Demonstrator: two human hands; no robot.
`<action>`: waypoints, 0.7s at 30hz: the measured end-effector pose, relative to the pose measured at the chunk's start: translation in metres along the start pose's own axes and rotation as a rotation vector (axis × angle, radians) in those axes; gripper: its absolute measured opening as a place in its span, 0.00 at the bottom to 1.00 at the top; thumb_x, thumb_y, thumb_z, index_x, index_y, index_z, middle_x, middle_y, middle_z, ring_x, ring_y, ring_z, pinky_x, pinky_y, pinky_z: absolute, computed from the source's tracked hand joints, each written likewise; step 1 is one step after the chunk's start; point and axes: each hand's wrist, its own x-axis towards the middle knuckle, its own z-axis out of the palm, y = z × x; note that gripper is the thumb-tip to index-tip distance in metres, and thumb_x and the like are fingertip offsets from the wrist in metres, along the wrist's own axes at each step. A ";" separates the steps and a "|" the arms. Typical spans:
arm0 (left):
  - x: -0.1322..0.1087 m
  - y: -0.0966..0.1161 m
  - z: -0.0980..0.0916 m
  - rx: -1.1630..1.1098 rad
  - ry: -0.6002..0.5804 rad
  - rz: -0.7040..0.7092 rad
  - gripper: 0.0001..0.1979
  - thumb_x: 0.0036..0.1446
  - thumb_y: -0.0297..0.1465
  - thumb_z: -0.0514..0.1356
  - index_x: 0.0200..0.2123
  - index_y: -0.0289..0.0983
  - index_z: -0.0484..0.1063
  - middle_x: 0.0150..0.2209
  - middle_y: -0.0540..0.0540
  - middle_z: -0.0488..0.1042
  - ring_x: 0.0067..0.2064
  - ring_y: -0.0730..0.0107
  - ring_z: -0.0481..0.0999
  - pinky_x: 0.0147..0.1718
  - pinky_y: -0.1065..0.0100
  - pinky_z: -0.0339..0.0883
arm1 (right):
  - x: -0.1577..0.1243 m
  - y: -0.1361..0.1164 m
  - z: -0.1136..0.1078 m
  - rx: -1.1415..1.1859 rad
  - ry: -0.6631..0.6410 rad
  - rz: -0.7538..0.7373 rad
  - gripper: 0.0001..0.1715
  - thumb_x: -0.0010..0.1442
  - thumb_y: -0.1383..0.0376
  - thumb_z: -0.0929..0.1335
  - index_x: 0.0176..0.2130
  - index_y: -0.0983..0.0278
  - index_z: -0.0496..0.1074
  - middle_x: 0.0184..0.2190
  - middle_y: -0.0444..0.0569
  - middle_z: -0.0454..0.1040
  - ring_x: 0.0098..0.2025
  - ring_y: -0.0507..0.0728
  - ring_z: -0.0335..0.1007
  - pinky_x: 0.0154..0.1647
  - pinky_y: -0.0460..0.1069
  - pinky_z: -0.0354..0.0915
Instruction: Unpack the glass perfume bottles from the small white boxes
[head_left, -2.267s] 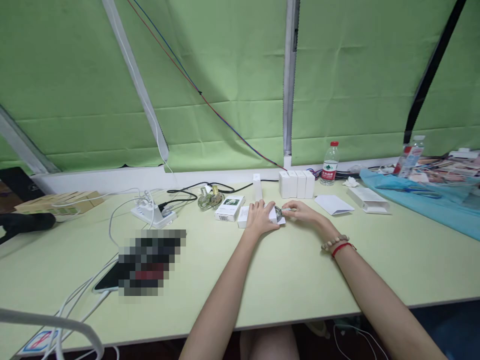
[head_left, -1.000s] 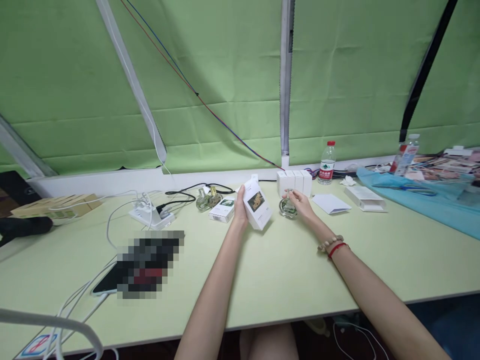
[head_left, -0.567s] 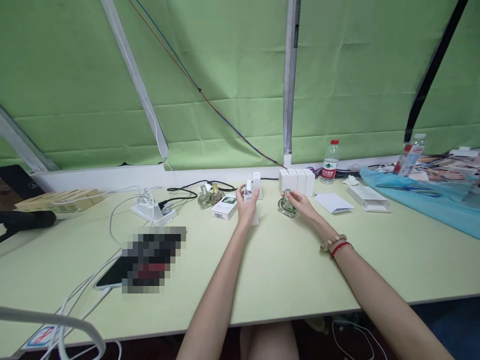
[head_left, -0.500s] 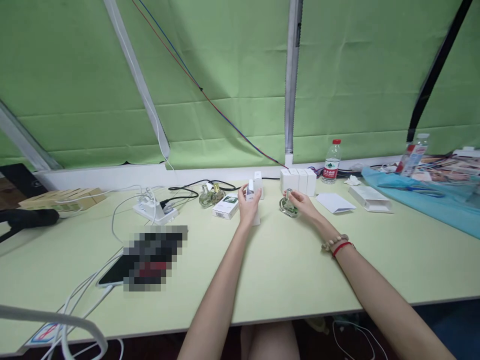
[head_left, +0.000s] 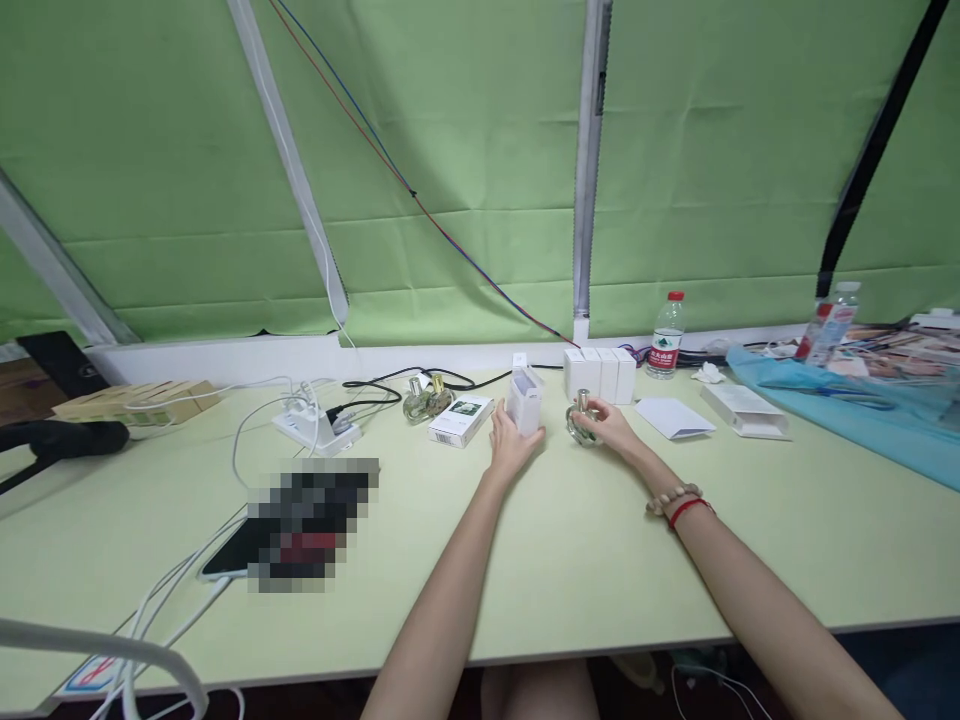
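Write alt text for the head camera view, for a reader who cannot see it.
The person's left hand holds a small white cardboard box upright while the right hand grips a round clear glass bottle, above a pale green table. A row of white boxes and a red-capped plastic water bottle stand behind.

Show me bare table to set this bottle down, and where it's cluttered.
Bare: the table between the forearms, this side of the left hand holding a box and the right hand holding the bottle; also from the right forearm to the blue sheet. Crowded: the back edge, with power strip, flat box, row of boxes, water bottle.
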 end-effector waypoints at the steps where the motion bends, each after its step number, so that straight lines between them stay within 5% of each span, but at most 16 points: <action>1: 0.000 0.000 0.000 0.000 0.007 -0.023 0.46 0.38 0.35 0.65 0.59 0.36 0.45 0.60 0.33 0.52 0.62 0.51 0.52 0.57 0.52 0.48 | -0.001 -0.002 0.000 -0.079 -0.009 -0.026 0.26 0.41 0.45 0.70 0.31 0.63 0.66 0.37 0.50 0.74 0.39 0.57 0.69 0.41 0.52 0.63; 5: 0.004 0.008 -0.004 -0.304 0.051 -0.194 0.39 0.37 0.30 0.65 0.54 0.38 0.55 0.58 0.37 0.58 0.60 0.54 0.57 0.57 0.55 0.52 | -0.006 -0.008 -0.002 -0.384 0.008 -0.048 0.26 0.43 0.49 0.71 0.37 0.60 0.67 0.39 0.47 0.73 0.40 0.59 0.69 0.39 0.53 0.63; 9: 0.010 0.016 -0.013 -0.859 -0.111 -0.381 0.17 0.48 0.31 0.57 0.43 0.35 0.66 0.46 0.41 0.72 0.47 0.60 0.72 0.44 0.59 0.69 | -0.007 -0.002 -0.005 -0.505 0.085 -0.066 0.26 0.52 0.55 0.66 0.49 0.60 0.65 0.47 0.50 0.70 0.47 0.60 0.67 0.42 0.53 0.62; 12: 0.010 0.018 -0.019 -1.083 -0.220 -0.459 0.15 0.49 0.30 0.56 0.42 0.34 0.67 0.42 0.41 0.75 0.39 0.64 0.76 0.33 0.64 0.74 | -0.007 -0.004 -0.005 -0.564 0.202 -0.116 0.29 0.54 0.54 0.65 0.53 0.62 0.62 0.48 0.53 0.69 0.49 0.62 0.65 0.43 0.55 0.62; 16: 0.009 0.016 -0.019 -1.089 -0.256 -0.474 0.17 0.51 0.35 0.59 0.43 0.33 0.69 0.43 0.40 0.75 0.33 0.67 0.77 0.23 0.71 0.72 | -0.009 -0.024 0.004 -0.587 0.384 -0.322 0.27 0.55 0.53 0.64 0.51 0.63 0.64 0.47 0.55 0.68 0.51 0.63 0.62 0.50 0.58 0.59; 21: 0.010 0.011 -0.013 -1.019 -0.301 -0.409 0.20 0.51 0.39 0.59 0.44 0.33 0.69 0.41 0.39 0.76 0.28 0.71 0.76 0.20 0.74 0.69 | -0.018 -0.042 0.027 -0.504 0.033 -0.462 0.29 0.55 0.52 0.65 0.54 0.59 0.62 0.55 0.53 0.61 0.53 0.59 0.62 0.48 0.53 0.63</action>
